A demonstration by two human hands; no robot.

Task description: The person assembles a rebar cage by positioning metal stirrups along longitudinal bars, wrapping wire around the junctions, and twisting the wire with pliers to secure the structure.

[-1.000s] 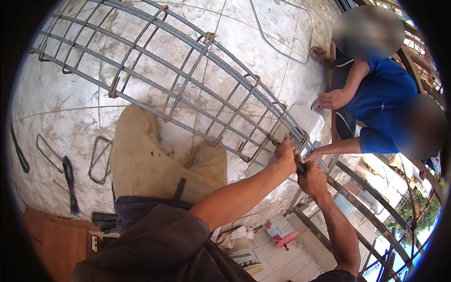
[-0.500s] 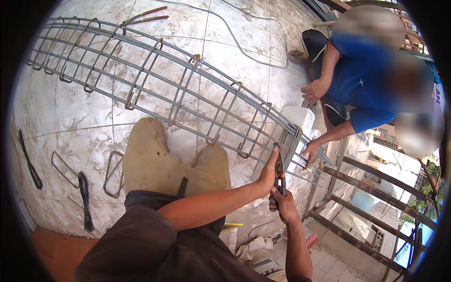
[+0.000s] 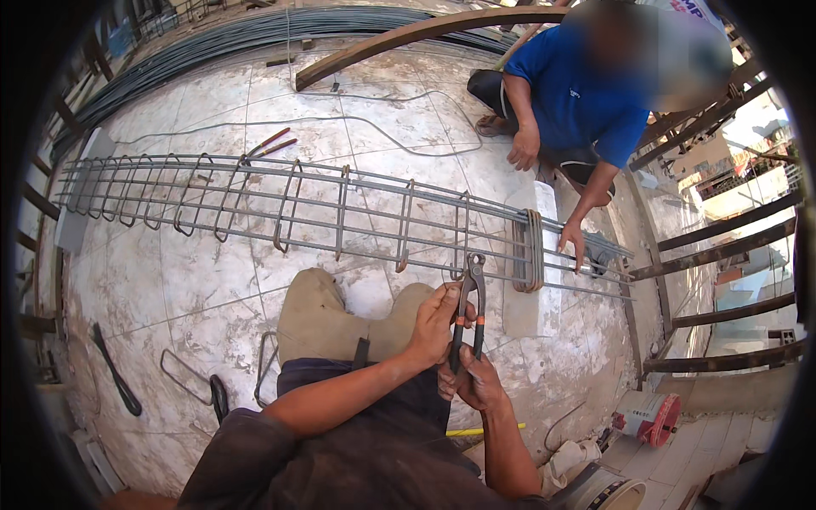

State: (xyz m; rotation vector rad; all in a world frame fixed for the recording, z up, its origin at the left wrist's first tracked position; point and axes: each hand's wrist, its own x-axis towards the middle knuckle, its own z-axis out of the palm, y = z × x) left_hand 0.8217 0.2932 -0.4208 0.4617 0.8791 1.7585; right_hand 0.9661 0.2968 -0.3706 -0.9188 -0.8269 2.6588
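Note:
My right hand (image 3: 478, 381) is closed around the handles of black end-cutting pincers (image 3: 470, 302) with orange bands. The handles stand apart, and the jaws point away from me at the near lower edge of a rebar cage (image 3: 342, 208). My left hand (image 3: 438, 321) is beside the pincers, its fingers bent in by the handle; anything small between them is hidden. Right of the jaws, a bunch of rusty stirrups (image 3: 535, 251) is gathered around the cage's bars. A co-worker's hand (image 3: 571, 242) rests at the bar ends beyond that bunch.
A co-worker in a blue shirt (image 3: 578, 93) crouches at the far right. Red-handled pincers (image 3: 272, 143) lie behind the cage. Loose stirrups (image 3: 183, 378) and dark wire bundles (image 3: 116, 374) lie at left. Wooden rails (image 3: 722, 314) and a bucket (image 3: 650, 418) are at right.
The view has shifted. My hands and the pincers have moved left, away from the gathered stirrups, and the pincers' handles have spread. The co-worker's hand stays by the bar ends.

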